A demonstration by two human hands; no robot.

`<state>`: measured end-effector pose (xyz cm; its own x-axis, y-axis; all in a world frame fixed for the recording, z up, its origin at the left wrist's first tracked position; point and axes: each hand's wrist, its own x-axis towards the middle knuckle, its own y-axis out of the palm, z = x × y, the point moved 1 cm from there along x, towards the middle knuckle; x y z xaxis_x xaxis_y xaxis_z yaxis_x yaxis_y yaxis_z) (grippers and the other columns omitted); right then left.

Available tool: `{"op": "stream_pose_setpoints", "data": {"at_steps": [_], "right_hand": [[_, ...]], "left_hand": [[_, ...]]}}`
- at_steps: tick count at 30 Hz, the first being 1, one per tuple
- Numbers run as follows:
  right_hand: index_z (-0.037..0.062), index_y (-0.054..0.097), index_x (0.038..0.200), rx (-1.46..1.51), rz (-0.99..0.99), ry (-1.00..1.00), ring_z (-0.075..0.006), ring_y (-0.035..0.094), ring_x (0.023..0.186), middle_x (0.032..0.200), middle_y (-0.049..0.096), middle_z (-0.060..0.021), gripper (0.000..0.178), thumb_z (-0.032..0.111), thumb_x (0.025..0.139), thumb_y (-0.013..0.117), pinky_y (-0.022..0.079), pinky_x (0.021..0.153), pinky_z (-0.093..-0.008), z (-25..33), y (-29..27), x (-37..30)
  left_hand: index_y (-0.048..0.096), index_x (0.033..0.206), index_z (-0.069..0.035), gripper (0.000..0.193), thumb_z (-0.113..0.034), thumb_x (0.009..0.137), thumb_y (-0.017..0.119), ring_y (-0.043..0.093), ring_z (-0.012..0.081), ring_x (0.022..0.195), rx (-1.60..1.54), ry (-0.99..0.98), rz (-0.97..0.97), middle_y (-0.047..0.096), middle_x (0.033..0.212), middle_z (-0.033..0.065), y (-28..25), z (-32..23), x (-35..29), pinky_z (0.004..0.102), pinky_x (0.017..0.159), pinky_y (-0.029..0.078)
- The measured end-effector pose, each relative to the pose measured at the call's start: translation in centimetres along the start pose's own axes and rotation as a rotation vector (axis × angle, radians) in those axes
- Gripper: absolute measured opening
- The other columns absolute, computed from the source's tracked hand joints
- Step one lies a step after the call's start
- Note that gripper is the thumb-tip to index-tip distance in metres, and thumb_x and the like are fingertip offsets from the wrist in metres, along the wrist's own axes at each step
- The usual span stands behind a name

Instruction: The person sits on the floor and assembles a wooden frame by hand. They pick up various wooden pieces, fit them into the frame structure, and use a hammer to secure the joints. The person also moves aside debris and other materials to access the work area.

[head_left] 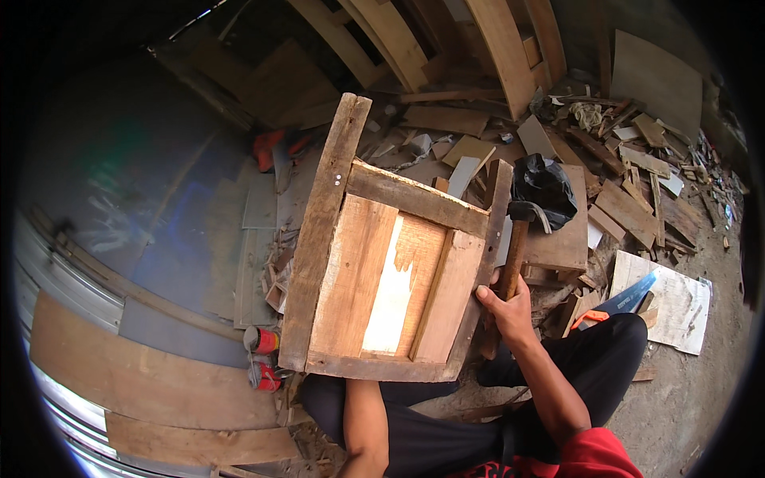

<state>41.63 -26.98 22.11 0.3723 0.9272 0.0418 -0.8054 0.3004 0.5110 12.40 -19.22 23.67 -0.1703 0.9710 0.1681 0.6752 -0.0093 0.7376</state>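
Squarely before me, above my bent legs, a rough wooden frame [355, 275] stands tilted, its two long side rails running past the upper crosspiece and lighter boards filling part of its middle. My right hand [512, 309] is closed around the wooden handle of a hammer [516, 248], head up, with the thumb lying against the frame's right rail. My left forearm [367, 422] rises to the lower edge and disappears behind the wood; the left hand is hidden there, and I cannot tell how it grips. My hands are apart, one at the right rail, the other out of sight behind the frame.

Just beyond the hammer's head sits a black plastic bag [548, 187]. To my right, a handsaw [625, 298] with a blue blade and orange handle lies near my knee, partly over a pale, worn board [677, 323]. Wood offcuts [625, 209] litter the ground farther off, below planks [390, 44] leaning at the back. On my left, two red cans [261, 340] stand close together beside a long brown board [151, 362].
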Motion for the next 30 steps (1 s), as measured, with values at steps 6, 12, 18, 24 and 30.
{"op": "stream_pose_setpoints", "data": {"at_steps": [6,12,18,24,30], "right_hand": [[0.0074,0.05,0.099,0.031,0.021,0.026,-0.0068,0.054,0.058,0.077,0.056,0.0008,0.05,0.028,0.075,0.087,0.044,0.046,-0.0219,0.0,0.1,-0.4],[0.007,0.05,0.099,0.038,0.027,0.007,-0.0074,0.054,0.056,0.075,0.056,0.0006,0.047,0.027,0.076,0.086,0.044,0.045,-0.0222,0.2,1.1,-1.1],[0.0067,0.052,0.091,-0.184,-0.09,0.091,-0.0061,0.047,0.05,0.064,0.049,0.0032,0.04,0.038,0.087,0.077,0.042,0.043,-0.0255,-4.7,0.0,2.1],[-0.0037,0.059,0.096,-0.483,0.007,0.334,-0.0131,0.059,0.056,0.075,0.067,-0.0078,0.052,0.048,0.091,0.068,0.047,0.051,-0.0314,-11.1,-6.2,3.8],[-0.0022,0.062,0.09,-0.669,0.0,0.266,-0.0129,0.055,0.061,0.067,0.06,-0.006,0.045,0.042,0.091,0.07,0.046,0.058,-0.0331,-14.1,-11.6,5.3]], "left_hand": [[0.05,0.083,-0.014,0.055,-0.068,0.094,0.045,0.037,0.0097,0.05,0.002,0.013,-0.034,0.037,0.06,-0.0031,-1.0,-0.6,-1.3,0.0256,0.049,0.034],[0.05,0.081,-0.014,0.056,-0.068,0.094,0.044,0.037,0.0096,0.049,0.021,0.013,-0.037,0.037,0.058,-0.0031,-1.2,-1.5,-1.5,0.0253,0.049,0.034],[0.049,0.079,-0.014,0.056,-0.068,0.095,0.044,0.036,0.0094,0.048,0.155,-0.019,0.002,0.036,0.057,-0.003,-1.2,-0.2,1.8,0.025,0.048,0.034],[0.05,0.076,-0.011,0.042,-0.046,0.092,0.067,0.036,0.0074,0.047,0.803,-0.08,-0.076,0.038,0.057,-0.0047,0.4,1.1,4.1,0.0235,0.046,0.031],[0.061,0.088,-0.008,0.032,-0.035,0.082,0.078,0.04,0.007,0.051,0.97,-0.247,-0.245,0.044,0.06,-0.0038,2.3,5.3,5.2,0.0243,0.048,0.035]]}}
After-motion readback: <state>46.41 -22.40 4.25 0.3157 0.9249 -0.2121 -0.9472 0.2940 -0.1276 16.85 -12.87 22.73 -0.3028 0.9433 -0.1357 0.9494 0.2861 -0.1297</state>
